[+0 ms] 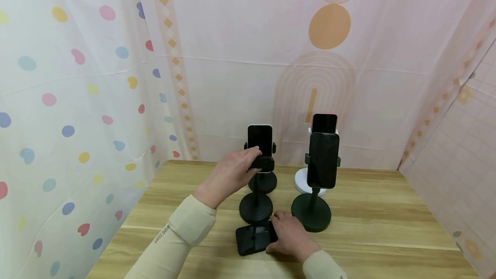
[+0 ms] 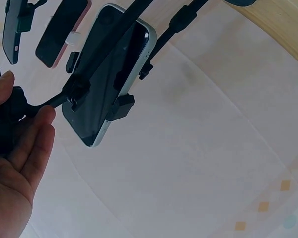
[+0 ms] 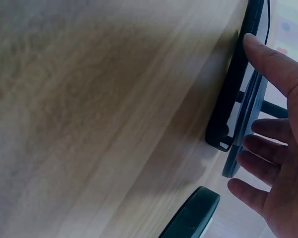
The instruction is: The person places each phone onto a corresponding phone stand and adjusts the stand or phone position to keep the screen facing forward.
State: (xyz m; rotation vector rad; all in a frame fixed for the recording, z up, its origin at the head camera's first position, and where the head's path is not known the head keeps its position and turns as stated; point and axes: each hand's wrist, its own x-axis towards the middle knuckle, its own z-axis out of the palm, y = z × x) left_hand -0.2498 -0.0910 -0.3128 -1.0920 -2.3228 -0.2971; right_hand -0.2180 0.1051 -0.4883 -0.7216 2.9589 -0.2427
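My left hand (image 1: 234, 167) grips the black clamp (image 1: 265, 163) at the top of a phone stand, thumb and fingers on either side in the left wrist view. This stand's round black base (image 1: 255, 208) rests on the table. The clamp carries no phone. My right hand (image 1: 289, 234) spans the right end of a black phone (image 1: 252, 240) lying flat, screen up, in front of that base. Its thumb (image 3: 253, 44) touches one edge of the phone, and the fingers lie round the opposite side, close to a stand base behind.
Behind the left stand, another black stand holds a pale-edged phone (image 1: 260, 137). To the right, a dark green stand (image 1: 311, 214) holds a black phone (image 1: 323, 160); a white stand (image 1: 300, 180) with a pink-edged phone (image 1: 324, 123) is behind. Patterned curtains enclose the wooden table (image 1: 372, 244).
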